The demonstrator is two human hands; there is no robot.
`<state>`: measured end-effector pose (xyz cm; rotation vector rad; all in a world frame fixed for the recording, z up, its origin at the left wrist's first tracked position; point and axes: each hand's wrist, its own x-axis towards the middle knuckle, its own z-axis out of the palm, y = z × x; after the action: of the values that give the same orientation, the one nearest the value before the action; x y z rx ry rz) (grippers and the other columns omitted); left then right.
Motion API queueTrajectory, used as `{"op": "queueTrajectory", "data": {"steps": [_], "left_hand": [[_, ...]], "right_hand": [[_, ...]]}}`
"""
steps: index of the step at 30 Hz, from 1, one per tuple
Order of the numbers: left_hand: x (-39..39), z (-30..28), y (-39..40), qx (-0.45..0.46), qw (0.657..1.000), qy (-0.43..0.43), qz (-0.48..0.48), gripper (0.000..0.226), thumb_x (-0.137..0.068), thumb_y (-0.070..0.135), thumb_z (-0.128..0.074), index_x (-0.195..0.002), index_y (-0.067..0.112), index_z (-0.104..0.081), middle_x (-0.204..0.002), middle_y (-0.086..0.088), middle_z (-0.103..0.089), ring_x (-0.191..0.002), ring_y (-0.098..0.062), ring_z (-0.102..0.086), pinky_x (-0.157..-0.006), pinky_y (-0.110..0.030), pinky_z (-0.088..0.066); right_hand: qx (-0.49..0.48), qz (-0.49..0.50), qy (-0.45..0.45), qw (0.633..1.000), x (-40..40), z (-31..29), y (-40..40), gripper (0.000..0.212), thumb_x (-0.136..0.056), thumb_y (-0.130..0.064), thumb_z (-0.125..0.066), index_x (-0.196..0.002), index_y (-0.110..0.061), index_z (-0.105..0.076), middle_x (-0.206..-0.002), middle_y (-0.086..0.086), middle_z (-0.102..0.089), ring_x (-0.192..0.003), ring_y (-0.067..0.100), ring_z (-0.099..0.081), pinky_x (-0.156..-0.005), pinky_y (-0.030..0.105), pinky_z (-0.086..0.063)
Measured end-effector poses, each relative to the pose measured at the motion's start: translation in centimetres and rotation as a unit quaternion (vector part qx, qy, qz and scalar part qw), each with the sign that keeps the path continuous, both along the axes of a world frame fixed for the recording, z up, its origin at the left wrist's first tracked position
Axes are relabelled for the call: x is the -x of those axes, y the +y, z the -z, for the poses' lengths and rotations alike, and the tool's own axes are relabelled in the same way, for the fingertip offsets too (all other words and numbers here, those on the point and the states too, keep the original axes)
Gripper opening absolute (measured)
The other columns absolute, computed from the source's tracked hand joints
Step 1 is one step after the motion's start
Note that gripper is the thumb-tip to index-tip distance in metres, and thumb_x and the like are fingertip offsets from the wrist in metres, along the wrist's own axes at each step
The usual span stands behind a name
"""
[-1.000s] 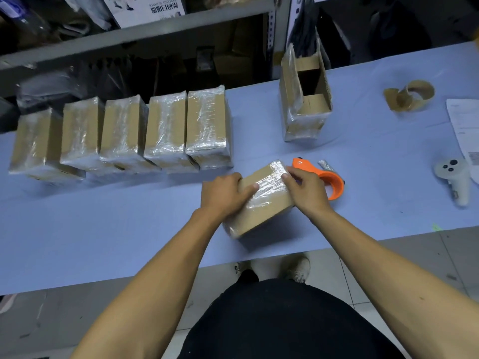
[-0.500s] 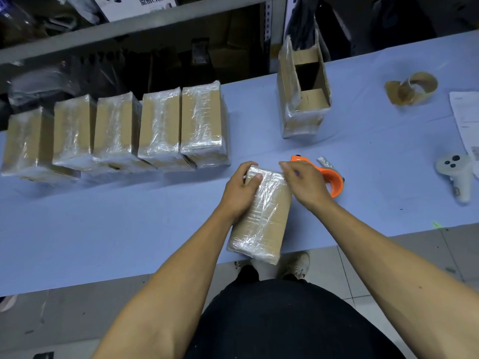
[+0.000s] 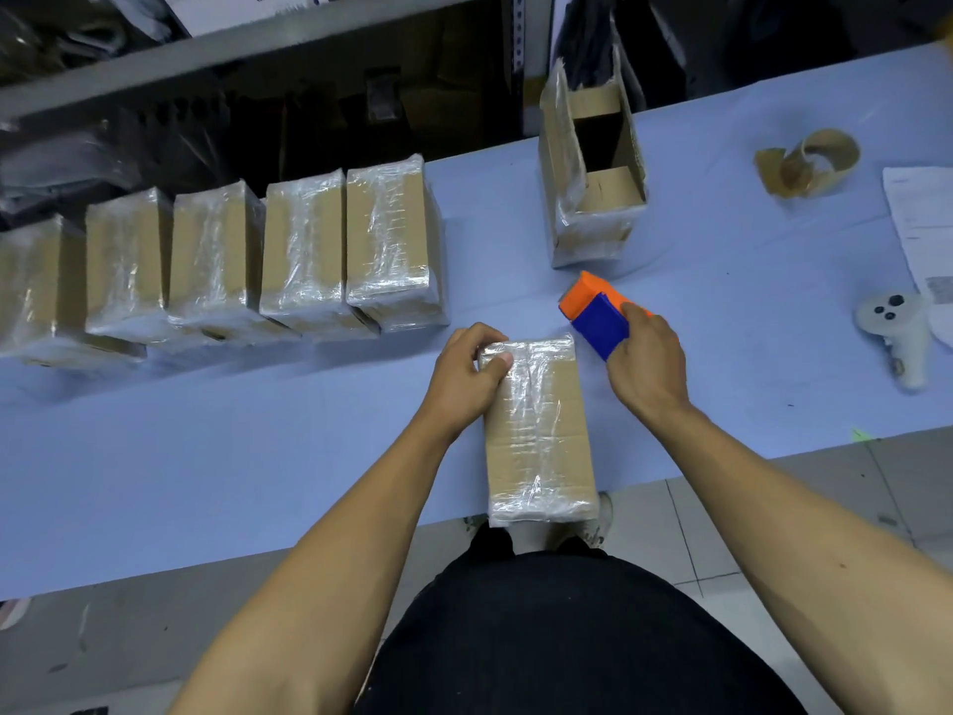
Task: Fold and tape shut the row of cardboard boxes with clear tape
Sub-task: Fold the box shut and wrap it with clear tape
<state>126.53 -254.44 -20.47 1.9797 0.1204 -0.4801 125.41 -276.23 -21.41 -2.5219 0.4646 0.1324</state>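
From your head camera, you look down at a long blue tabletop (image 3: 258,456). Your left hand (image 3: 464,379) holds the far left corner of a taped box (image 3: 536,430), with the thumb on top and the fingers curled round the far end. This box lies flat, right in front of you. Its long side runs away from you, and its near end sticks out a little past the near edge of the tabletop. Shiny clear tape runs down its top.

Your right hand (image 3: 647,366) is just right of the box and grips an orange and blue tape tool (image 3: 598,312). The tool points away and to the left. It does not touch the box.

Further back on the left, a row of taped boxes (image 3: 304,255) sits side by side, each with its long side running away from you. To the right of the row stands an open box (image 3: 593,167), its top not yet closed.

Far right, you can see an empty tape ring (image 3: 809,162), a white controller (image 3: 897,327) and a sheet of paper (image 3: 923,219).
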Motion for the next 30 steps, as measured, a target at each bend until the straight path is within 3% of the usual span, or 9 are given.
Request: {"op": "queueTrajectory", "data": {"steps": [2,5,10,13,16,18,22,27,30], "left_hand": [[-0.2,-0.2,-0.1,-0.011,1.0,-0.011,0.01,0.011,-0.095,0.019,-0.065,-0.101,0.028,-0.065,-0.108,0.008,-0.056,-0.089,0.009,-0.052,-0.081,-0.016,-0.039],[-0.4,-0.6,-0.1,-0.025,1.0,0.004,0.002,0.017,-0.094,0.019,-0.066,-0.11,0.023,-0.068,-0.118,0.002,-0.061,-0.097,-0.005,-0.055,-0.083,-0.018,-0.042],[-1.7,-3.2,-1.5,-0.166,0.978,-0.091,0.086,0.04,-0.097,0.019,-0.062,-0.135,0.005,-0.059,-0.142,-0.012,-0.054,-0.131,-0.025,-0.051,-0.107,-0.03,-0.036],[-2.5,-6.3,-3.1,-0.036,0.994,-0.1,-0.022,0.034,-0.103,0.04,-0.048,-0.11,0.013,-0.068,-0.12,-0.01,-0.068,-0.11,-0.022,-0.061,-0.095,-0.038,-0.048],[-3.6,-8.6,-3.8,0.196,0.974,0.072,-0.086,0.036,-0.104,0.047,-0.046,-0.091,0.02,-0.066,-0.088,0.002,-0.075,-0.086,-0.014,-0.072,-0.082,-0.035,-0.055],[-4.0,-9.2,-3.5,0.258,0.959,0.107,-0.059,0.026,-0.103,0.037,-0.055,-0.088,0.019,-0.066,-0.078,0.002,-0.075,-0.077,-0.012,-0.073,-0.076,-0.033,-0.055],[-4.2,-9.2,-2.9,0.207,0.975,0.056,-0.053,0.021,-0.1,0.021,-0.06,-0.081,0.019,-0.068,-0.075,0.001,-0.073,-0.075,-0.012,-0.071,-0.071,-0.03,-0.053],[-3.4,-8.2,-2.5,0.125,0.987,-0.045,-0.089,0.035,-0.093,0.006,-0.061,-0.062,0.019,-0.071,-0.054,0.003,-0.062,-0.053,-0.01,-0.054,-0.057,-0.022,-0.044],[-2.4,-7.2,-2.1,0.096,0.989,-0.059,-0.099,0.032,-0.094,0.007,-0.056,-0.067,0.014,-0.071,-0.056,0.0,-0.067,-0.05,-0.011,-0.059,-0.055,-0.023,-0.048]], "right_hand": [[-0.019,0.023,-0.002,1.0,-0.2,-1.3,-0.4,0.036,-0.089,-0.012,-0.052,-0.125,-0.007,-0.054,-0.11,0.017,-0.058,-0.099,0.034,-0.053,-0.081,0.042,-0.046],[-0.003,0.006,-0.049,0.999,0.2,-3.3,-1.0,0.054,-0.078,-0.041,-0.074,-0.118,-0.012,-0.053,-0.106,0.009,-0.058,-0.094,0.028,-0.054,-0.079,0.041,-0.049],[0.0,-0.043,-0.11,0.993,0.2,-5.7,-1.2,0.052,-0.072,-0.039,-0.08,-0.112,-0.017,-0.053,-0.102,0.002,-0.059,-0.087,0.022,-0.057,-0.067,0.032,-0.043],[-0.06,-0.067,-0.144,0.986,0.1,-6.9,-0.8,0.048,-0.074,-0.04,-0.08,-0.109,-0.019,-0.054,-0.099,-0.002,-0.058,-0.085,0.017,-0.056,-0.066,0.026,-0.043],[-0.102,-0.086,-0.165,0.977,0.2,-8.1,-0.4,0.048,-0.075,-0.042,-0.082,-0.107,-0.023,-0.052,-0.098,-0.004,-0.058,-0.081,0.014,-0.056,-0.064,0.023,-0.046],[-0.119,-0.093,-0.173,0.973,0.2,-8.8,-0.2,0.047,-0.075,-0.042,-0.083,-0.105,-0.023,-0.051,-0.097,-0.002,-0.059,-0.08,0.014,-0.057,-0.066,0.031,-0.051],[-0.118,-0.121,-0.181,0.969,0.3,-9.5,-0.3,0.051,-0.074,-0.041,-0.083,-0.111,-0.021,-0.054,-0.101,-0.002,-0.061,-0.083,0.016,-0.059,-0.068,0.029,-0.052],[-0.068,-0.163,-0.179,0.968,0.3,-9.3,-0.3,0.05,-0.072,-0.041,-0.081,-0.111,-0.022,-0.056,-0.098,-0.004,-0.06,-0.081,0.015,-0.057,-0.067,0.025,-0.048],[-0.012,-0.213,-0.156,0.964,0.1,-9.1,-0.1,0.054,-0.072,-0.045,-0.078,-0.116,-0.024,-0.055,-0.099,-0.004,-0.06,-0.081,0.016,-0.056,-0.069,0.029,-0.049]]}}
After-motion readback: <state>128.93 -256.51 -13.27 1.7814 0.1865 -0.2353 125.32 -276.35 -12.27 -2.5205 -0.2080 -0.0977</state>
